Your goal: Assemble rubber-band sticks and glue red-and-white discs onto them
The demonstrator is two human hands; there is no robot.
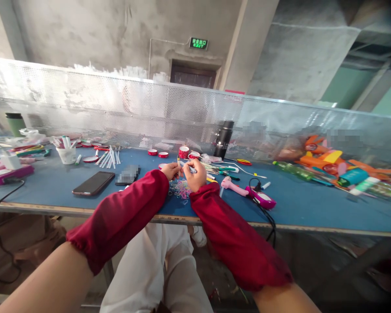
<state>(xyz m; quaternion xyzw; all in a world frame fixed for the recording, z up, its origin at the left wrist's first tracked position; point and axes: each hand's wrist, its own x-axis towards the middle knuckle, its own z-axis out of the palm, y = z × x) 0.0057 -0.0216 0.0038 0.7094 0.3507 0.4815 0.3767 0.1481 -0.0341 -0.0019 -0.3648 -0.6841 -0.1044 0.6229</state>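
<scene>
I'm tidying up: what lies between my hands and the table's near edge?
The head view shows a heap of small multicoloured bands, then blue tabletop.

left arm (52,278): extended forward and inward, dark-red sleeve (127,213) to wrist | right arm (285,298): angled inward, matching sleeve (237,239) | left hand (171,171): fingertips pinched | right hand (197,175): fingers curled, thumb-side inward | hands close together, centred ahead of torso

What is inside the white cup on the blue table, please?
The white cup holds several marker pens, some white with green ends, sticking out above. The cup itself covers their lower parts and its bottom.
</scene>
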